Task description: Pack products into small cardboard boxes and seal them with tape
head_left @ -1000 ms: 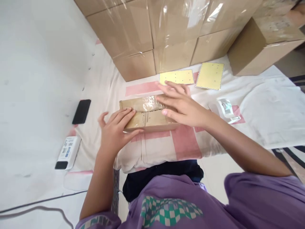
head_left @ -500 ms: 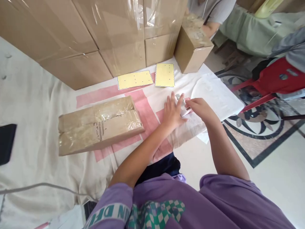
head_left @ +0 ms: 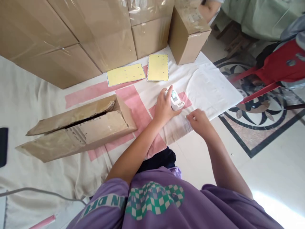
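My left hand [head_left: 164, 106] is wrapped round a small white rounded device [head_left: 176, 101], thumb on its near side and fingers over its far end. It has a greenish patch on top and a slot-like detail at its right end; its exact kind I cannot make out. A short way to the right, my right hand [head_left: 199, 122] is closed in a pinch, with a tiny pale bit at its fingertips. To the left of my hands lies a long cardboard box [head_left: 95, 127] with its top flaps parted along a dark gap.
Two yellow cards [head_left: 126, 75] lie in front of stacked, taped cartons [head_left: 107, 41]. A smaller carton [head_left: 188, 38] stands at the back right, near another person's arm [head_left: 209, 11]. A red chair [head_left: 283, 66] is beyond the cloth-covered table [head_left: 214, 89]. A cable [head_left: 43, 190] runs at lower left.
My right hand has pulled away from the white device, towards me and slightly right. My left hand has curled round the device. The long box's flaps have sprung apart. The view has shifted slightly.
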{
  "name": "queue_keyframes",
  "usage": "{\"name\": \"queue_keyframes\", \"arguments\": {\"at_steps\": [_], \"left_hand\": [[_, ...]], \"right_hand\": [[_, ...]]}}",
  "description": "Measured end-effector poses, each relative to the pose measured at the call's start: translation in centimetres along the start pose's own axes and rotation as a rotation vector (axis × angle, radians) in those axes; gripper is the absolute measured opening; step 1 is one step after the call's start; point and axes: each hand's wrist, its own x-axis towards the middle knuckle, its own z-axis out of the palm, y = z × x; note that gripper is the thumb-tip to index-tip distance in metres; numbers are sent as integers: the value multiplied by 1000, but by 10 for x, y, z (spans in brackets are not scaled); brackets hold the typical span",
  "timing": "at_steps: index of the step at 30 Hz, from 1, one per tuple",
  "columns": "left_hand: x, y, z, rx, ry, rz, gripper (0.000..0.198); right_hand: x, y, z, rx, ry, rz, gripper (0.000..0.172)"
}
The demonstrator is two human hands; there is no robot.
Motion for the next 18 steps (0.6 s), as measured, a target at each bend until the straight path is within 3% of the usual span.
{"name": "queue_keyframes", "arguments": {"at_steps": [3,6,8,11,13,16,18], "left_hand": [[-18,21,-21,-115,39,-20,98],[-61,58,-66,-410,90,-129,43],[-94,81,-100,-512,129,-203,27],[-139,102,-144,-377,285,-168,15],[-160,108,-168,-215,466,-70,9],[-172,109,-208,-5,730,31,16],[-165,105,-238,87,787,-6,15]], "right_hand": [[-21,-29,-9,130,141,-136,30],[-37,-82,-17,299,33,-383,21],[-48,-114,-15,363,-94,-535,16],[-55,-140,-8,433,-360,-664,14],[-45,-146,-1,470,-439,-656,12],[-7,-159,13,449,-274,-617,34],[19,-175,31,380,-230,-698,50]]}}
